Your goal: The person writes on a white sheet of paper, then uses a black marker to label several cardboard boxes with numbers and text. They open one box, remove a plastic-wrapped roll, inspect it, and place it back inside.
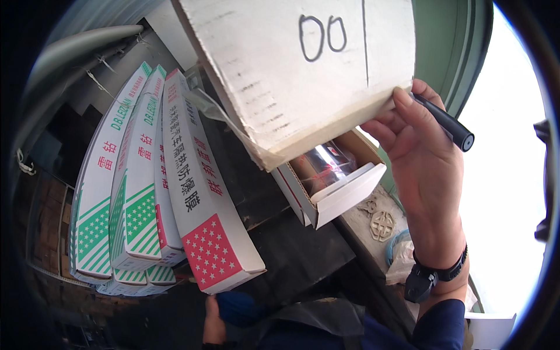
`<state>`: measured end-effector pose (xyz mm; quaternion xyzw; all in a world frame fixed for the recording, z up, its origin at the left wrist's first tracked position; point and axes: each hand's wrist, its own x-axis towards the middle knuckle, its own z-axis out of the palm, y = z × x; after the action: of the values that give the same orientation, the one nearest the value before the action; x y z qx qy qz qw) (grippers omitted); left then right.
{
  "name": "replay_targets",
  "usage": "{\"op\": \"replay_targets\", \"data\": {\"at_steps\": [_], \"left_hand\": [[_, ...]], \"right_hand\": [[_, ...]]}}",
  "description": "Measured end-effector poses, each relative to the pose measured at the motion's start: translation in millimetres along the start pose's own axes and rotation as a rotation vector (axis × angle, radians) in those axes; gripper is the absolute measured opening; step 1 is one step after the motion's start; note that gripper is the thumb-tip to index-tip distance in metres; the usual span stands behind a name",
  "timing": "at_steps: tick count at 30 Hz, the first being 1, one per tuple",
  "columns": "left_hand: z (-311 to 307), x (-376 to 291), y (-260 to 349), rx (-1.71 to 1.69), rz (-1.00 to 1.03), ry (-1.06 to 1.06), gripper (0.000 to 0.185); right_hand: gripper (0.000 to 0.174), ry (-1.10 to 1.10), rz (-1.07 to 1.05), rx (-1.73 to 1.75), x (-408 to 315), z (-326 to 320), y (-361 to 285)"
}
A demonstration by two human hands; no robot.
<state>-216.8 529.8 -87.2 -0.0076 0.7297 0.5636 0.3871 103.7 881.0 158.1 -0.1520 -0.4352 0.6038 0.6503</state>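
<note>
A white cardboard box [306,78] with black pen marks and tape along its lower edge fills the upper middle. My right hand [420,166] pinches its lower right corner and also holds a black marker pen [446,124] between the fingers. Beneath that corner is an opened white carton [350,192], with a shiny clear-wrapped thing [330,166] inside. At the bottom, my left hand [213,321] is at the near end of a long white box with red stars [214,253]. Its fingers are mostly hidden, so its grip cannot be told.
Several long white boxes with green stripes [140,232] lie stacked at left. An octagonal ornament [382,226] and a blue coil [396,247] rest on the ledge at right, beside a bright opening. A blue thing [239,308] is close to my left hand.
</note>
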Motion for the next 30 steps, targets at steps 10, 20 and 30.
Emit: {"op": "replay_targets", "data": {"at_steps": [10, 20, 30], "left_hand": [[8.0, -7.6, 7.7, 0.009, -0.005, 0.016, 0.038], [7.6, -43.4, 7.6, 0.592, 0.515, -0.017, 0.038], [-14.6, 43.6, -23.7, 0.066, 0.103, -0.016, 0.038]], "right_hand": [[0.043, 0.09, 0.034, 0.081, -9.6, -12.4, 9.8], [0.032, 0.268, 0.155, 0.141, -59.6, -51.7, 51.8], [0.031, 0.406, 0.131, 0.013, -87.1, -83.8, 66.1]]}}
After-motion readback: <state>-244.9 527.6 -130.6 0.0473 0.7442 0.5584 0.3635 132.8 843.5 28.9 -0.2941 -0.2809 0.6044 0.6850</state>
